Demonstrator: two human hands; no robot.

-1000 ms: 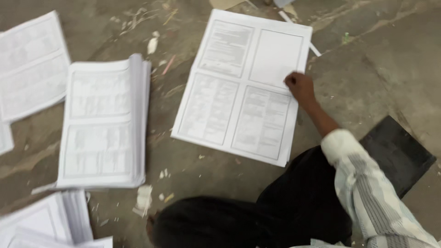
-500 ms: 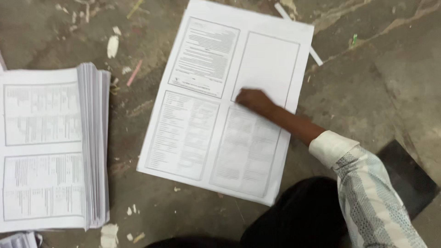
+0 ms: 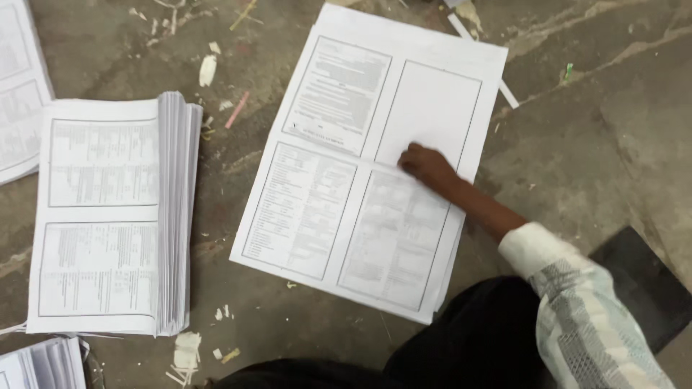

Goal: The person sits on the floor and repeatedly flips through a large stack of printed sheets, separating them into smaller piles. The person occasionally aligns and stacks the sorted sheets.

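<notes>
A large printed sheet [image 3: 367,166] lies flat on the concrete floor [image 3: 577,144] in the middle of the view, its long side running from near left to far right. It is white, divided into four framed panels: three filled with dense grey text, and the far right panel blank inside its thin border. It appears to top a thin pile of like sheets, whose edges show along its near right side.

The right hand [image 3: 427,164] rests on the sheet near its centre, just where the blank panel meets the near right text panel. Its grip is loose: the fingers are curled and pressed down on the paper, pinching nothing that can be seen. The forearm runs back to the near right into a pale striped sleeve [image 3: 577,302], above dark trousers [image 3: 447,346]. The left hand is out of view.

To the left, well apart from the sheet, stands a thick stack of printed pages [image 3: 108,216], white with two framed text blocks on its top page and its layered edges facing right. A further printed sheet [image 3: 18,86] lies at the far left edge, and the corner of another stack [image 3: 40,364] shows at the near left. Paper scraps [image 3: 207,70] and a pinkish sliver [image 3: 236,109] lie scattered on the floor between the stack and the sheet. A dark flat slab [image 3: 641,288] sits at the near right, beside the sleeve.
</notes>
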